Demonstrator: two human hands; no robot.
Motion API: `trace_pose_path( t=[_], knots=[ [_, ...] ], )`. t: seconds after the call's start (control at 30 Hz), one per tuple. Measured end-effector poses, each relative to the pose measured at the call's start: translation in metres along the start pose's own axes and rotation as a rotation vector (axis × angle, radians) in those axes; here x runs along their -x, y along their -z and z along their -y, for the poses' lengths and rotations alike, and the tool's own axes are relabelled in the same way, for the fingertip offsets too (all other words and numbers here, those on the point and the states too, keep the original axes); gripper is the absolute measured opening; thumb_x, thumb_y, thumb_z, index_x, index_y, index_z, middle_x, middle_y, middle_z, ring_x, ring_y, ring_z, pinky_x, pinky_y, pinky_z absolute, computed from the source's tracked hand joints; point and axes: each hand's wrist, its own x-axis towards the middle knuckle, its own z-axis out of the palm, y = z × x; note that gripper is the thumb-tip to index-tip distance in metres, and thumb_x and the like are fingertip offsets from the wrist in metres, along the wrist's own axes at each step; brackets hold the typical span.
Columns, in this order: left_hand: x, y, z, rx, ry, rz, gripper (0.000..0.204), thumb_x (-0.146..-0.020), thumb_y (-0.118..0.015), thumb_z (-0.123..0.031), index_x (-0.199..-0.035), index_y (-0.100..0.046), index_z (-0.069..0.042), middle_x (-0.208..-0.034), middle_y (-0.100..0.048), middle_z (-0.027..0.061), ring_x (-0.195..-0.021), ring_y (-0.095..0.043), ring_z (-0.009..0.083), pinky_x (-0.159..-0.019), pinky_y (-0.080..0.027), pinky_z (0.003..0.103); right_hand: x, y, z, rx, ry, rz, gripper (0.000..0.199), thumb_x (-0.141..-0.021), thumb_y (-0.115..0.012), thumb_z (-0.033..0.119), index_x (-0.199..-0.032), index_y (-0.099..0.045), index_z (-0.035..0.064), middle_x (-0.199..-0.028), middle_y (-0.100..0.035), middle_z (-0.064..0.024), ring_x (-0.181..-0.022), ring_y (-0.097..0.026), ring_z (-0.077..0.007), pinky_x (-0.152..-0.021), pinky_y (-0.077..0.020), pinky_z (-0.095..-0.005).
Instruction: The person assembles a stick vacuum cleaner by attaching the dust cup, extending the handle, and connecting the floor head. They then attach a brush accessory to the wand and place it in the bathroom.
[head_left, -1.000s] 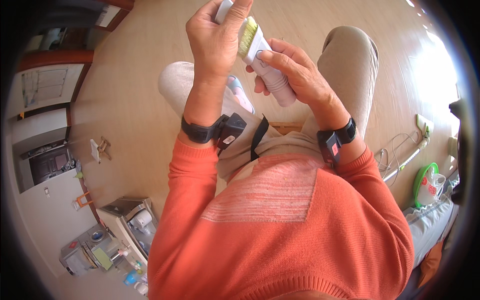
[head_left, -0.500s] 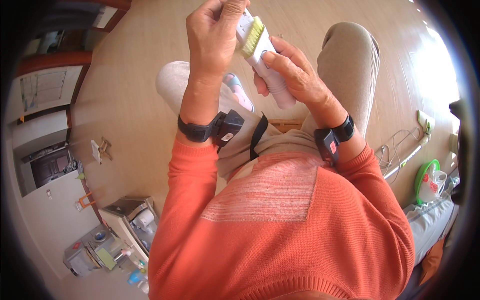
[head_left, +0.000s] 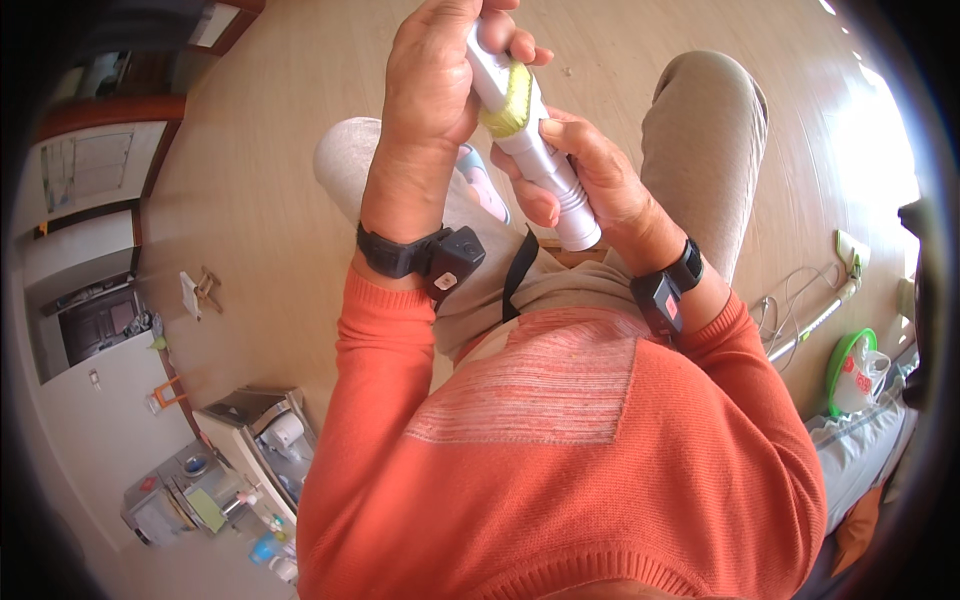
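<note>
A white vacuum brush nozzle (head_left: pixel 572 205) with a ribbed round tube slants between my hands, its tube end toward me. A band of yellow-green bristles (head_left: pixel 512 105) runs along its middle. My left hand (head_left: pixel 432 80) is closed round the far end, whose tip is partly hidden by my fingers and the picture's upper edge. My right hand (head_left: pixel 605 175) grips the tube just below the bristles, thumb on top and fingers underneath.
My knees stand left and right, with the wooden floor (head_left: pixel 260 250) beyond. To the right lie a flat mop or vacuum head (head_left: pixel 851 247) on a pole, a cable, and a green basin (head_left: pixel 838 372). A small wooden stool (head_left: pixel 207 290) is at left, near a white cabinet (head_left: pixel 235 435).
The vacuum brush nozzle has come slightly toward me and turned steeper. My left fingers now reach round its far end, and my right thumb has shifted on the nozzle.
</note>
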Motion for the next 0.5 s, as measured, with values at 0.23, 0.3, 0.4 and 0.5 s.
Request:
trace_pose_path(
  t=[0.23,0.3,0.4,0.5],
  knots=[
    [-0.001,-0.003,0.000,-0.032,-0.084,-0.111,0.025,-0.104,-0.048,-0.025,-0.092,-0.057,-0.005,-0.067,-0.046,-0.0020,-0.062,-0.053,0.0141,-0.075,-0.059,0.042,-0.005,0.000,-0.003,0.023,-0.005,-0.037,0.043,-0.099,-0.043,0.036,-0.108,-0.055,-0.0046,-0.061,-0.053,-0.0055,-0.047,-0.048,-0.0117,-0.048,-0.0390,-0.0237],
    [0.002,-0.005,0.000,-0.085,-0.099,-0.128,0.024,-0.103,-0.049,-0.024,-0.096,-0.058,-0.003,-0.070,-0.051,0.0005,-0.062,-0.055,0.0150,-0.073,-0.059,0.040,-0.004,0.001,0.000,0.047,0.001,-0.006,0.040,-0.099,-0.043,0.034,-0.107,-0.056,-0.0038,-0.063,-0.054,-0.0054,-0.049,-0.051,-0.0123,-0.049,-0.0402,-0.0241],
    [0.008,-0.007,-0.004,-0.205,-0.120,-0.063,0.027,-0.103,-0.045,-0.026,-0.099,-0.057,-0.001,-0.073,-0.054,0.0036,-0.070,-0.059,0.0189,-0.078,-0.057,0.040,0.001,-0.001,0.005,0.054,0.001,0.029,0.035,-0.098,-0.043,0.030,-0.104,-0.056,-0.0019,-0.067,-0.057,-0.0055,-0.053,-0.055,-0.0135,-0.051,-0.0426,-0.0251],
    [0.020,-0.008,-0.004,-0.252,-0.131,-0.080,0.032,-0.103,-0.039,-0.026,-0.094,-0.057,-0.001,-0.071,-0.054,0.0049,-0.074,-0.063,0.0226,-0.081,-0.056,0.040,0.005,-0.002,0.007,0.021,-0.014,0.048,0.034,-0.099,-0.044,0.029,-0.105,-0.056,-0.0028,-0.070,-0.058,-0.0071,-0.053,-0.054,-0.0136,-0.052,-0.0436,-0.0248]
  ],
)
